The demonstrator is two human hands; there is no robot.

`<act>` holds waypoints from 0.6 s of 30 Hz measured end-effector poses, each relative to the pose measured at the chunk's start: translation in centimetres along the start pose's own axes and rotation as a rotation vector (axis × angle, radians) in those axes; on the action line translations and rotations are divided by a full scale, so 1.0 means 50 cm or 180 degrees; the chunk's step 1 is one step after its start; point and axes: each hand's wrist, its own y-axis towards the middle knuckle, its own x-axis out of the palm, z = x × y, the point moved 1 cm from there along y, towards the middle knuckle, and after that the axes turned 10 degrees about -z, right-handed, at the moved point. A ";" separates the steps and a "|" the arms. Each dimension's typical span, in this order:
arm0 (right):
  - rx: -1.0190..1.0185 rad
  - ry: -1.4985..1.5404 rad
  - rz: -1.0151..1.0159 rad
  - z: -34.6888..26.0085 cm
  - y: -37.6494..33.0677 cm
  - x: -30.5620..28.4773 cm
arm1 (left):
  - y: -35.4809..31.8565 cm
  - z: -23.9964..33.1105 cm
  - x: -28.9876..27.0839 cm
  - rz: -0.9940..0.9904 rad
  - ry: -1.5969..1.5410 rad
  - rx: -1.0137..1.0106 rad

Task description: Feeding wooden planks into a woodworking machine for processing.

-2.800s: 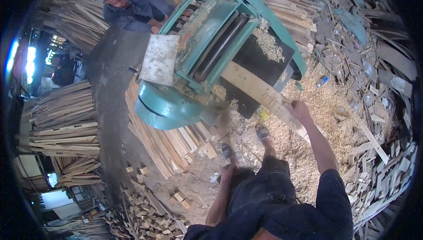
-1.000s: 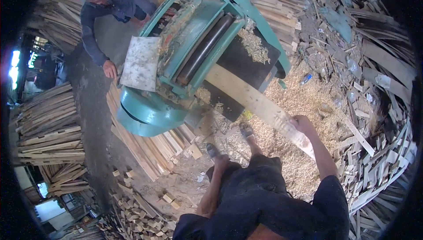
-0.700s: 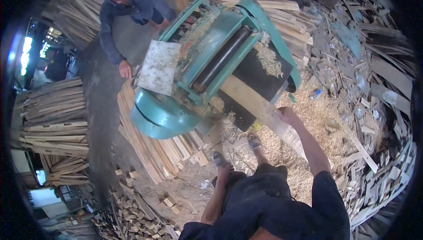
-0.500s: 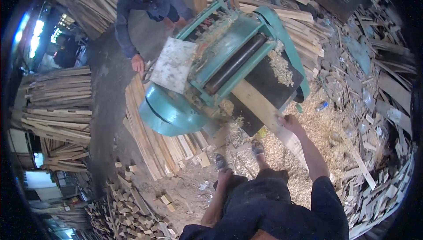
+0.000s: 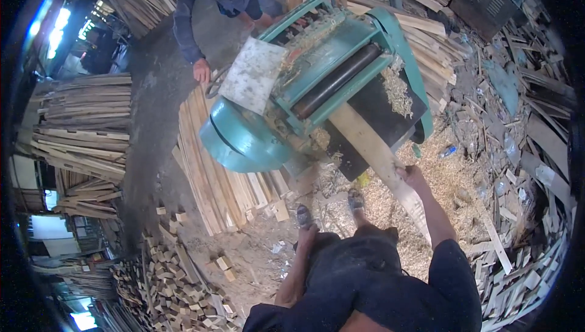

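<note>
Co-worker's bare hand [image 5: 202, 71] has swung out left of the big teal metal machine [image 5: 326, 57] since the first frame. My right hand [image 5: 413, 176] has its fingers gripping the long pale wooden board [image 5: 368, 140] on the machine's near side, probably supporting the overhang; left hand [image 5: 308, 234] sits knee-side of the machine, fingers unclear.

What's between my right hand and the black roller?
In the head view, a stretch of the pale board lies there, then a green crossbar just before the roller.
</note>
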 end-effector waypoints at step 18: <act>0.0451 -0.0396 -0.0478 -0.023 0.020 -0.027 | 0.057 -0.062 0.011 0.0128 -0.0399 -0.0043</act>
